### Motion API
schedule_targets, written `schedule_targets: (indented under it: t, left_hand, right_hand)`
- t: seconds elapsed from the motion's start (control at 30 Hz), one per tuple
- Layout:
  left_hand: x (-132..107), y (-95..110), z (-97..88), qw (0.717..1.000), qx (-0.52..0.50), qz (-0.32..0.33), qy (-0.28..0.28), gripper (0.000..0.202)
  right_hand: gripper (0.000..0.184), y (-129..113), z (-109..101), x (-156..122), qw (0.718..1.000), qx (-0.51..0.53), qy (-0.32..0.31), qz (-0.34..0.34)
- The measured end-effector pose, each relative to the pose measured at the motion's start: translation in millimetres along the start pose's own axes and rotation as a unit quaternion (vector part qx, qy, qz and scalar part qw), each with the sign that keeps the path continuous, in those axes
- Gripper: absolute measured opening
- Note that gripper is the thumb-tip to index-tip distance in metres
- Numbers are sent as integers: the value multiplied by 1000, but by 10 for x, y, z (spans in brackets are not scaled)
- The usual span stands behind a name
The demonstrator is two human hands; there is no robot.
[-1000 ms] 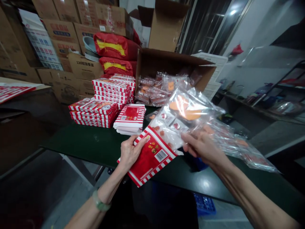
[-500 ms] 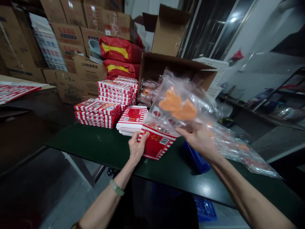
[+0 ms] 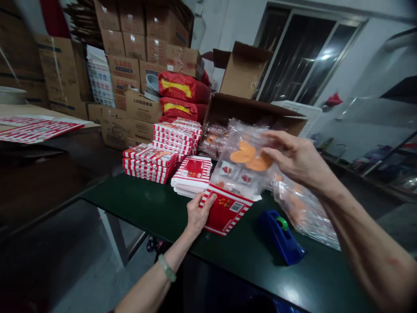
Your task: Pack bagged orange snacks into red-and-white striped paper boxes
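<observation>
Clear packet (image 3: pixel 243 154) stands tilted, seemingly part-way into the mouth of a red-and-white box (image 3: pixel 224 213); left hand (image 3: pixel 198 213) clasps the box's side, right hand (image 3: pixel 293 156) pinches the packet's upper right; likely mid-insertion, so pushing deeper calls for a wide mouth

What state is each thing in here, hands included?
Left hand: closed on the box's side
Right hand: at the bag's upper part, grip unclear
Box: open at the top, tilted
Bag: partly inside the box
Flat boxes: stacked
Striped boxes: piled, apparently shut
Carton: open, packets inside
Loose packets: heaped on the table
Tape dispenser: on the table, green roll fitted
</observation>
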State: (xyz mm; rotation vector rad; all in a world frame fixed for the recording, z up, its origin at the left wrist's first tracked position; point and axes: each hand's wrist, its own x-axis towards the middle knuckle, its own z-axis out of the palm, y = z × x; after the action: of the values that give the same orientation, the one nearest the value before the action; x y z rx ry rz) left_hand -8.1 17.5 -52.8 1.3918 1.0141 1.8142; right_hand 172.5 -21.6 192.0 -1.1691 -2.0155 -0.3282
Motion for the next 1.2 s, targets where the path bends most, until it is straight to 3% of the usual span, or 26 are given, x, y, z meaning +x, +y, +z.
schedule_targets:
  t: [0.07,0.13,0.2,0.3,0.4,0.6,0.73,0.9,1.03,1.2]
  left_hand:
    - [7,0,-12,1000,-3,0,-11,29]
    - [23,8,-23,1000,-6,-1,-17,30]
    - [48,35,-29,1000,-6,-3,-16,32]
    - [94,123,-20,1000,-12,-4,0,33]
    - [125,237,24,999,-33,6,20,35]
    - [153,393,156,994,-86,-11,61,18]
    - [226,461,183,996,-56,-27,61,16]
    - [263,493,188,998,-23,-30,55,10]
    - [206,462,202,994,-78,-30,74,23]
    - [146,393,170,994,-80,36,73,23]
  right_hand:
    - [27,43,99,78,992,48,-107,-38]
    - [23,82,283,43,977,70,-188,-66]
    - [22,69,496,-94,966,8,-241,-92]
    - [23,-60,743,-391,950,-163,-240,-112]
    - [23,-193,845,-633,948,-209,-214,-109]
    - [34,-150,848,-652,967,-97,-222,-77]
    - [47,-155,871,-508,966,-36,-244,-79]
    - [48,-169,948,-454,962,63,-263,-33]
    - [59,-107,954,-394,940,102,-320,-53]
    - [41,-105,925,-227,903,83,-414,-74]
